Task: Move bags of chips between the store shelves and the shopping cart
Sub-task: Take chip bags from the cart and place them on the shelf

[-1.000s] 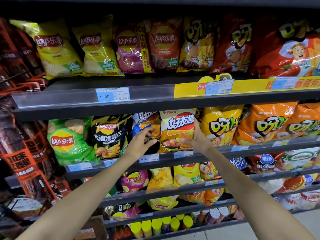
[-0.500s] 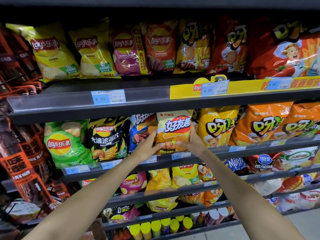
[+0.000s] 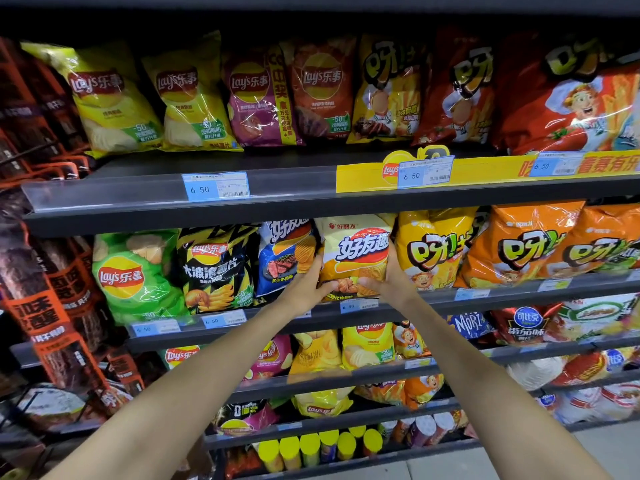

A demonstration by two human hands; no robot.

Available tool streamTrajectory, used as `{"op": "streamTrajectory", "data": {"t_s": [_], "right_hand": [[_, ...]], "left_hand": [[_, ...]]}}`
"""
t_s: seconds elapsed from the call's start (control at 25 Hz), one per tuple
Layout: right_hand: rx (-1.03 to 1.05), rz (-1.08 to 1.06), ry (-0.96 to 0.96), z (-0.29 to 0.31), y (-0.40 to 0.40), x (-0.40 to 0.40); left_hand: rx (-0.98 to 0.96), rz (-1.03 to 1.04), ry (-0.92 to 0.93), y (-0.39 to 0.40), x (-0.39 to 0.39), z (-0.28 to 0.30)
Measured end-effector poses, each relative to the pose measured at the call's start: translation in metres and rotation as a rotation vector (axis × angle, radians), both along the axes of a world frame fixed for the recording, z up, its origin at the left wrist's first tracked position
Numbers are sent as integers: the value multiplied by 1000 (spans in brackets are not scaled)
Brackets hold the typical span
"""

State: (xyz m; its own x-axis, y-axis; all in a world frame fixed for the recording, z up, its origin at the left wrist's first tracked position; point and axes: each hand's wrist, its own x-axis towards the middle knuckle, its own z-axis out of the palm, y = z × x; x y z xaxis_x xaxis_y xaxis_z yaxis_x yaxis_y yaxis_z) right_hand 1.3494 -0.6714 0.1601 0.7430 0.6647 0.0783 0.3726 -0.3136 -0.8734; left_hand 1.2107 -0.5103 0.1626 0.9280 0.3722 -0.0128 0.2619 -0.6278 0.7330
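Currently both arms reach forward; left hand (image 3: 304,285) and right hand (image 3: 388,278) clasp the yellow chip bag (image 3: 356,251) on the shelf (image 3: 519,289); fingers partly hidden behind it.

Chip-bag colours around the cream and yellow bag (image 3: 355,252) on the second shelf.

That bag bears a red oval with blue-outlined white characters over orange ridged chips. Left of it sits a blue bag (image 3: 282,258) picturing a red steak, then a black bag (image 3: 214,268) with yellow zigzags, then a green bag (image 3: 133,275) with a red-and-yellow roundel. Right of it come a yellow bag (image 3: 431,251) and orange bags (image 3: 519,247) with green-yellow lettering. Above it, the dark grey shelf (image 3: 294,202) carries pale blue price tags (image 3: 215,186) and a yellow strip (image 3: 485,171).
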Motion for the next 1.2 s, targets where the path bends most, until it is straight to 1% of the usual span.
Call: {"op": "streamTrajectory", "data": {"t_s": [0.12,0.36,0.56,0.68,0.76,0.92,1.04,1.2], "right_hand": [[-25,-18,-24,0,-4,-9],[-88,18,-16,-3,-26,-18],[-229,92,-162,1,-61,-27],[-337,225,-262,-4,-68,-43],[-419,357,-312,-14,-68,-67],[-533,649,-415,-27,-53,-136],[-525,826,-481,-32,-31,-195],[-462,1078,-555,-33,1,-308]], "left_hand": [[35,19,62,-6,-2,6],[246,112,150,-27,-22,11],[380,196,223,-63,-58,15],[490,236,275,-87,-88,15],[544,286,299,-104,-119,8],[574,443,353,-129,-205,-10],[603,579,403,-138,-278,-18],[553,791,462,-158,-403,-27]]}}
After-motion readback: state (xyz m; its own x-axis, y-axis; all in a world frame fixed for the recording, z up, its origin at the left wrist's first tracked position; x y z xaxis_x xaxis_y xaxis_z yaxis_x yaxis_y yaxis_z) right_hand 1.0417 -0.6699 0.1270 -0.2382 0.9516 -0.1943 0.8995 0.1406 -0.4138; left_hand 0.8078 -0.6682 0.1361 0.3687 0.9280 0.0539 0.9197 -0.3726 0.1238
